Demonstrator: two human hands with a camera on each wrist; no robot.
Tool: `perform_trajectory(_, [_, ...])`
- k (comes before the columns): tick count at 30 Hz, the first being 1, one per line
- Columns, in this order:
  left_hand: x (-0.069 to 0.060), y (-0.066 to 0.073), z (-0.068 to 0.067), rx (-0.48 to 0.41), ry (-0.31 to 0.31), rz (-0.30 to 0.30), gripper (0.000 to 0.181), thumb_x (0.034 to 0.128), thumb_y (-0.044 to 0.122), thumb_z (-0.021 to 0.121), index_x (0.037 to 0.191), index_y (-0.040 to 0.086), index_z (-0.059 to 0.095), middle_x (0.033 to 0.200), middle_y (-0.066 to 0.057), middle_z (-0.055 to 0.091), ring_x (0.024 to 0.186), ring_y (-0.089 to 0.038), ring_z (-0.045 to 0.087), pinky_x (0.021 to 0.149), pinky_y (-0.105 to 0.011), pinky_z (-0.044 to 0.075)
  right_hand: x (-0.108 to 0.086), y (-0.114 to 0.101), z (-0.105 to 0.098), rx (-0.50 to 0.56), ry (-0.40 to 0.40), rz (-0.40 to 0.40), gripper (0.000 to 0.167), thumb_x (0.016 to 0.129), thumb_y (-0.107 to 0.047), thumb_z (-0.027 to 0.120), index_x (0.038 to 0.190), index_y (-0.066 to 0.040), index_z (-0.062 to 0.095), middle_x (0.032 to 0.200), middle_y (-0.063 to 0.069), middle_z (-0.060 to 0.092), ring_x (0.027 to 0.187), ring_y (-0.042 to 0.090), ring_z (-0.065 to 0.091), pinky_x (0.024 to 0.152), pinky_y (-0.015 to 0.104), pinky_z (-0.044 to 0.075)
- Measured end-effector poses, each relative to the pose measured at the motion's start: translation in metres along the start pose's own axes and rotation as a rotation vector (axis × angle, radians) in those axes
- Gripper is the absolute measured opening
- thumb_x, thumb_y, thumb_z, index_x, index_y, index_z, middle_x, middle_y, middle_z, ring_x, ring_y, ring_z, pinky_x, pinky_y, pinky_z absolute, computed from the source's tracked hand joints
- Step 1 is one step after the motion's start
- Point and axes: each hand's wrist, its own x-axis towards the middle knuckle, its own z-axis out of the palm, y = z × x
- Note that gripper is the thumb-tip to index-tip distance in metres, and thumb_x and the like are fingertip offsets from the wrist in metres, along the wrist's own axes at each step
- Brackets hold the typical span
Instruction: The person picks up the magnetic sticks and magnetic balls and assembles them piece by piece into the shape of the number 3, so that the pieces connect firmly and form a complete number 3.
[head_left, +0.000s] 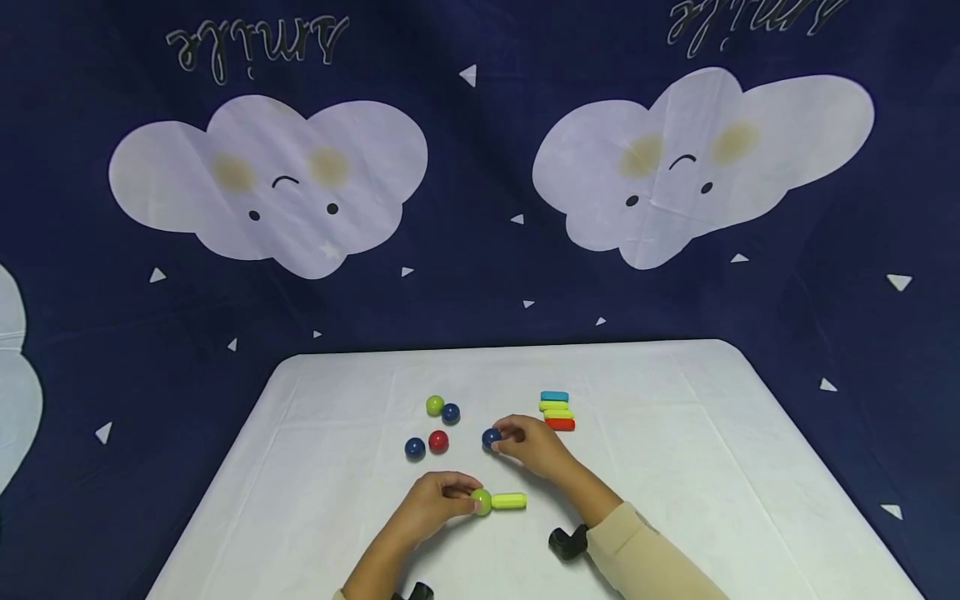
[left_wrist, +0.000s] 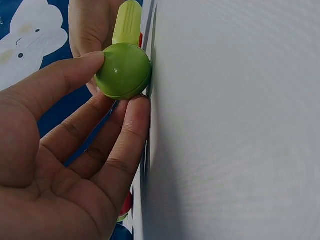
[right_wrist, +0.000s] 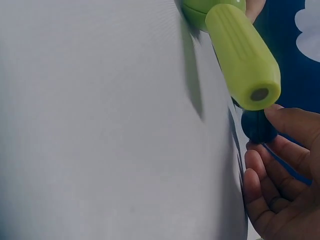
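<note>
My left hand (head_left: 437, 504) pinches a green ball (head_left: 482, 502) between thumb and fingers. A yellow-green rod (head_left: 509, 501) is joined to that ball and points right; in the right wrist view the free end of the rod (right_wrist: 243, 57) shows a dark round spot. Farther back, my right hand (head_left: 536, 446) holds a dark blue ball (head_left: 491, 439) by thumb and fingertips. The left wrist view shows the thumb and fingertips around the green ball (left_wrist: 123, 71). In the right wrist view the rod partly covers the blue ball (right_wrist: 258, 127).
Behind my left hand lie a red ball (head_left: 438, 442), a blue ball (head_left: 415, 449), a second green ball (head_left: 435, 406) and another blue ball (head_left: 451, 414). Beyond my right hand, short blue, yellow-green and red rods (head_left: 555, 406) lie stacked side by side on the white table (head_left: 675, 433).
</note>
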Motion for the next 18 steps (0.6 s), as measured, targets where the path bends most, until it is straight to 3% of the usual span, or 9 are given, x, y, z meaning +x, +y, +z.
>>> perform_trajectory(18, [0.001, -0.001, 0.001, 0.013, 0.001, -0.009, 0.029, 0.0832, 0.018, 0.082, 0.109, 0.007, 0.076, 0.097, -0.006, 0.077, 0.087, -0.010, 0.069, 0.076, -0.026, 0.055, -0.018, 0.005, -0.010, 0.010, 0.034, 0.016, 0.027, 0.088, -0.029, 0.078, 0.112, -0.018, 0.073, 0.095, -0.005, 0.070, 0.086, 0.009, 0.062, 0.078, 0.028, 0.051])
